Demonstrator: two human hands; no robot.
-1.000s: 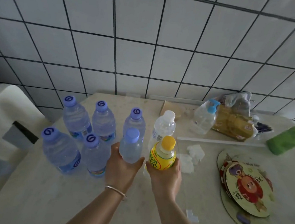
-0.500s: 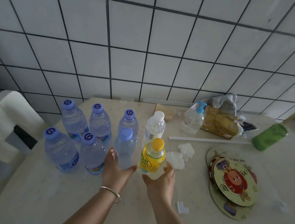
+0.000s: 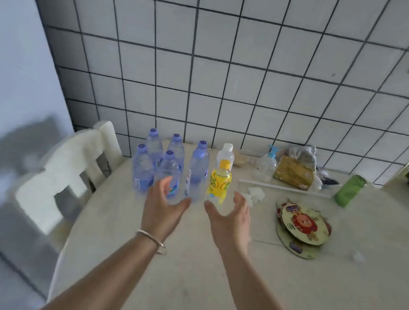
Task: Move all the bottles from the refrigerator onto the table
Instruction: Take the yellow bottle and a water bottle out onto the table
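So from the head cam we've got both hands out over the table [image 3: 207, 295] with nothing in them: left hand [image 3: 163, 207] has its fingers loose and spread, palm turned inward, sitting just in front of the water bottles [image 3: 171, 169], and right hand [image 3: 231, 220] is the same deal, fingers relaxed and apart, just in front of the yellow bottle [image 3: 219, 183]. Neither hand is touching a bottle as far as we can see. There's a thin bracelet [image 3: 151, 240] on the left wrist. The bottles are all standing upright on the table near the tiled wall: a cluster of clear ones with purple caps on the left, then the yellow one, and a white-capped bottle [image 3: 226, 154] right behind it. Off to the right there's a pump bottle [image 3: 266, 165], a snack bag [image 3: 294, 175], a green can [image 3: 349, 190] and a stack of cartoon coasters [image 3: 302, 226]. White chair [image 3: 69, 165] on the left.
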